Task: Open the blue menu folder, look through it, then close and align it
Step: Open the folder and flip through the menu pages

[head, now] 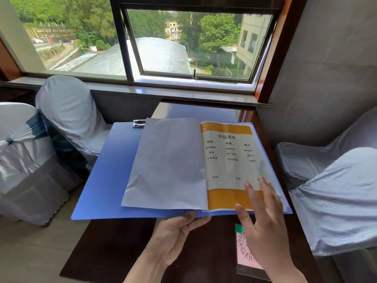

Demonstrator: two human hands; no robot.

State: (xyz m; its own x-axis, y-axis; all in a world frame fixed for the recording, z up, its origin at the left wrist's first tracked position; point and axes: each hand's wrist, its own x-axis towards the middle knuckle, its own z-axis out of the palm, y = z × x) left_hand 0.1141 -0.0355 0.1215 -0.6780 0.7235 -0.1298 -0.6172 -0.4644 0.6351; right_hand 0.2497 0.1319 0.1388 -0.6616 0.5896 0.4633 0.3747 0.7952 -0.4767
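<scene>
The blue menu folder (110, 176) lies open above the dark table, its left cover reaching out past the table's left edge. A blank white page (167, 166) lies turned to the left. On the right shows a printed menu page (226, 160) with orange bands at top and bottom. My left hand (175, 233) grips the folder's near edge by the spine, thumb on top. My right hand (263, 221) hovers with straight, spread fingers over the lower right corner of the menu page. A metal clip (139, 123) sits at the folder's far edge.
The dark wooden table (114, 252) runs to the windowsill (183, 94). A pink card with a QR code (244, 248) lies on the table under my right hand. White-covered chairs (67, 115) stand at the left, and more chairs (336, 190) at the right.
</scene>
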